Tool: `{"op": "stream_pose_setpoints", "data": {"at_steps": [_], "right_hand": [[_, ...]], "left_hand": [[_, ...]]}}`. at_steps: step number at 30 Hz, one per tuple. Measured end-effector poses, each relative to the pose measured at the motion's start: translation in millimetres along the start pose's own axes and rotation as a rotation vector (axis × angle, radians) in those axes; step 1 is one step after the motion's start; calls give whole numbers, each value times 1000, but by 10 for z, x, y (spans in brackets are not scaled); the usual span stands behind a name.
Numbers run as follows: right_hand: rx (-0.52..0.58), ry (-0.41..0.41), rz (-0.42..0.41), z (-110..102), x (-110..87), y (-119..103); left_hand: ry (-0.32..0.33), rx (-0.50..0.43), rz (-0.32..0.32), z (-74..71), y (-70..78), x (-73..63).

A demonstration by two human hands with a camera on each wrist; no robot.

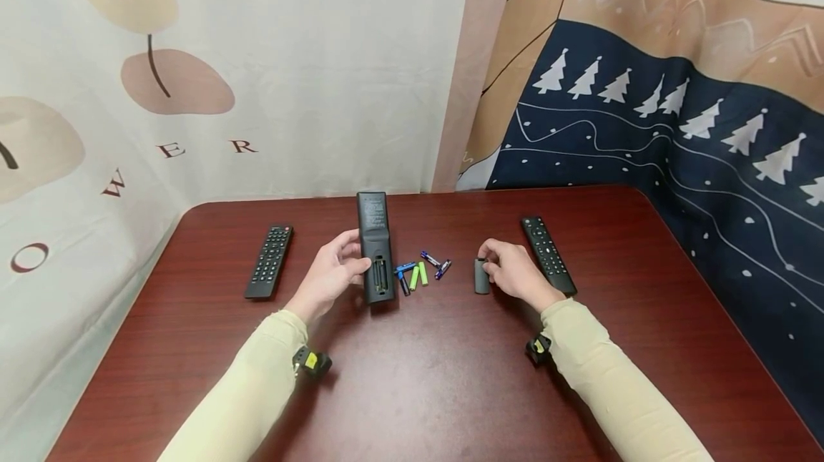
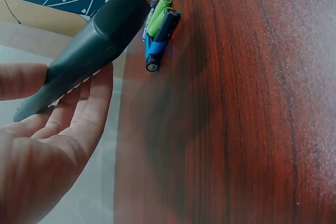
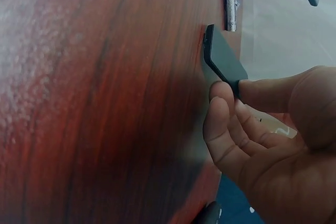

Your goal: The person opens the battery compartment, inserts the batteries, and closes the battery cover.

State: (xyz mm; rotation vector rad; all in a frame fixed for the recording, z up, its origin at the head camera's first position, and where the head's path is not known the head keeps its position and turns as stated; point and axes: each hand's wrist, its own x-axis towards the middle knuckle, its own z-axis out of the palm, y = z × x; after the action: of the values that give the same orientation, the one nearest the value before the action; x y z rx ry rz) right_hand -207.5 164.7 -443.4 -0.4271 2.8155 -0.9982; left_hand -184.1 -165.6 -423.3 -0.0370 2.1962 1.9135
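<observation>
My left hand (image 1: 328,274) grips a black remote control (image 1: 373,222) from its left side, back turned toward me. The thumb lies on the back and the fingers go underneath, as the left wrist view shows. Its battery compartment (image 1: 380,274) is uncovered; whether anything sits inside is hard to tell. My right hand (image 1: 513,269) pinches a small dark battery cover (image 1: 481,277) between thumb and fingers, low over the table or touching it. Between the hands lie several loose batteries: green ones (image 1: 423,274), blue ones (image 1: 405,267) and dark purple-and-white ones (image 1: 443,269).
Another black remote (image 1: 270,262) lies buttons up on the left of the brown table (image 1: 425,390). A third remote (image 1: 548,254) lies buttons up beside my right hand, partly behind it. Printed curtains (image 1: 335,76) hang along the table's far and right edges.
</observation>
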Motion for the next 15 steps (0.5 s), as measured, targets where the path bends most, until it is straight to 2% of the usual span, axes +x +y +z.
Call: {"op": "stream_pose_setpoints", "data": {"at_steps": [8,15], "right_hand": [[-100,-2,-13,11,26,12],[-145,21,-34,25,20,-2]], "left_hand": [[-5,-7,8,0,-4,-15],[-3,-10,20,0,1,-18]]}}
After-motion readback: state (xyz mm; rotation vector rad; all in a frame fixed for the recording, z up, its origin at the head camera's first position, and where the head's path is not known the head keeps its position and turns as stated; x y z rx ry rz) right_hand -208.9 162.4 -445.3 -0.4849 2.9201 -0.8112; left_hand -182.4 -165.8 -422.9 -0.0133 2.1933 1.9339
